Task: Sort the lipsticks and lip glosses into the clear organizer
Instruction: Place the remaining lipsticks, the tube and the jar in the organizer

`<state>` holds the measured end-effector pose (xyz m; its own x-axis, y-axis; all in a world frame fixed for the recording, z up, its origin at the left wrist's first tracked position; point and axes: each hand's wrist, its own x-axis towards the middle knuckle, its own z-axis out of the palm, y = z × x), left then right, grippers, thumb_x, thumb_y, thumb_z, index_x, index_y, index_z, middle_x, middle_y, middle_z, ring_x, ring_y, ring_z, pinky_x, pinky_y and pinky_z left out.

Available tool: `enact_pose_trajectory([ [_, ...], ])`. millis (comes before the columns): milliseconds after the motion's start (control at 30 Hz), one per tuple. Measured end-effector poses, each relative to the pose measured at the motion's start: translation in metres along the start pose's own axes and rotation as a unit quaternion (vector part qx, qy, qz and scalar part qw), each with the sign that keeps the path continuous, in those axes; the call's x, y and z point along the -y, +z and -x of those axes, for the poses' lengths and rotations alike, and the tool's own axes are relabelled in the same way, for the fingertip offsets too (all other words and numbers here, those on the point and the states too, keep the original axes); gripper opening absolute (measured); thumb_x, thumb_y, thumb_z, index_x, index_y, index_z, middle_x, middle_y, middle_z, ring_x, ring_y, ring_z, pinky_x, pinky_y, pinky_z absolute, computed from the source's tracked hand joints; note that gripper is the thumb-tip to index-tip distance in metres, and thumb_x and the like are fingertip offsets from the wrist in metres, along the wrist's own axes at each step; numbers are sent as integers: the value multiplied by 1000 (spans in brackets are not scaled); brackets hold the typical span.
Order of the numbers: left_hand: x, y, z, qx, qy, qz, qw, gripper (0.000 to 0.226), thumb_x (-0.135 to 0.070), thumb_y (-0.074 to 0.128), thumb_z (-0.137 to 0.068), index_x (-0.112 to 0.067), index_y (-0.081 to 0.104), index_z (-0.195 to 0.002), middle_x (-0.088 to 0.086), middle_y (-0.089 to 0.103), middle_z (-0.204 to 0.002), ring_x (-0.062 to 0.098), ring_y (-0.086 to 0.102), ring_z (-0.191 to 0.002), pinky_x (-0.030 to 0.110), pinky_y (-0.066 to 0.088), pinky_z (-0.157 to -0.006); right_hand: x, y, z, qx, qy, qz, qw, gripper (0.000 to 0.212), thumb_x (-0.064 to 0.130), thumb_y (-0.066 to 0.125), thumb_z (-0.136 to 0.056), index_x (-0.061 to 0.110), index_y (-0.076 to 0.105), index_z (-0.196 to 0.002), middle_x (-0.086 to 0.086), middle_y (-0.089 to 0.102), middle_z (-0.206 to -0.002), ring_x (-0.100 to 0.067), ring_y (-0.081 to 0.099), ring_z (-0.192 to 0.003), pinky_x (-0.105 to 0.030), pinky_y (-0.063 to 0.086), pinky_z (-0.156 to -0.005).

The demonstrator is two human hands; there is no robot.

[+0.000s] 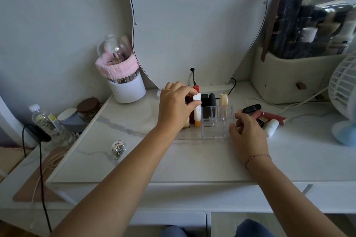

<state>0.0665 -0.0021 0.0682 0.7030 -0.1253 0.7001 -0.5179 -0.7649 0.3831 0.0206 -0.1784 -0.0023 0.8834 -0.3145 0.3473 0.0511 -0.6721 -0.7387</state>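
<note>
A clear organizer (217, 131) with many small compartments stands on the white marble tabletop. Its left and back slots hold a white and orange tube (197, 115), a red-capped tube (196, 89), two black lipsticks (209, 100) and a cream and gold one (223, 99). My left hand (176, 106) pinches the top of the white and orange tube, which stands upright in a slot. My right hand (248, 132) rests with curled fingers against the organizer's right side, holding nothing I can see. Loose lipsticks (269, 116) lie in a heap right of it, a black one (251, 108) on top.
A white brush holder (128, 88) with a pink band stands at the back left. The mirror (192, 25) leans behind the organizer. A cream cosmetic case (292, 75) and a white fan (344, 90) are at the right. A keychain (118, 148) lies front left.
</note>
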Motion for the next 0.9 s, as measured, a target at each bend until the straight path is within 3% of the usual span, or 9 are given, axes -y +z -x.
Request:
enact_pose_trajectory([
  [233,23,-41,24,-66,-24,1,998,27,-31,76,-73,-11,71,-91,3,68,-87,21,55,-84,35,44,-78,0,0,1,-3,-6,0,1000,31,17,53,-87,12,54,-117,2,53,-92,-13,49,-75,-23,36,-69],
  [333,71,-73,50,-72,-151,-34,985,23,-24,75,-77,-12,70,-95,6,66,-95,24,57,-86,40,47,-81,0,0,1,-2,-2,-2,1000,31,17,53,-87,13,54,-118,2,53,-94,-13,50,-78,-24,37,-71],
  [400,104,-93,66,-23,-265,-57,962,29,-26,76,-77,-12,69,-101,9,63,-104,26,58,-91,38,47,-83,0,1,0,1,2,-2,1000,31,18,53,-87,13,54,-118,1,54,-94,-14,50,-79,-25,38,-72],
  [500,131,-111,85,74,-336,-67,937,41,-29,80,-72,-12,68,-108,9,60,-108,23,58,-91,32,44,-80,-1,1,0,1,0,-4,1000,31,18,53,-87,13,54,-118,0,54,-94,-15,50,-79,-26,37,-72],
  [633,135,-109,101,163,-340,-53,925,37,-22,81,-70,-14,68,-103,6,61,-105,18,60,-86,28,44,-78,-1,0,1,3,3,-2,1000,32,19,53,-87,13,54,-119,0,54,-95,-16,51,-81,-26,38,-73],
  [767,131,-104,104,133,-337,-43,931,21,-15,79,-70,-16,70,-89,0,68,-85,14,64,-75,24,45,-66,0,-1,2,4,4,-2,1000,31,19,53,-87,13,54,-118,-2,56,-94,-17,51,-80,-26,37,-73],
  [900,115,-99,98,55,-328,14,943,11,-15,77,-71,-21,70,-77,-5,68,-67,6,62,-56,12,44,-55,0,-1,2,2,3,-2,1000,30,18,53,-87,12,55,-116,-3,57,-91,-17,51,-80,-27,37,-73],
])
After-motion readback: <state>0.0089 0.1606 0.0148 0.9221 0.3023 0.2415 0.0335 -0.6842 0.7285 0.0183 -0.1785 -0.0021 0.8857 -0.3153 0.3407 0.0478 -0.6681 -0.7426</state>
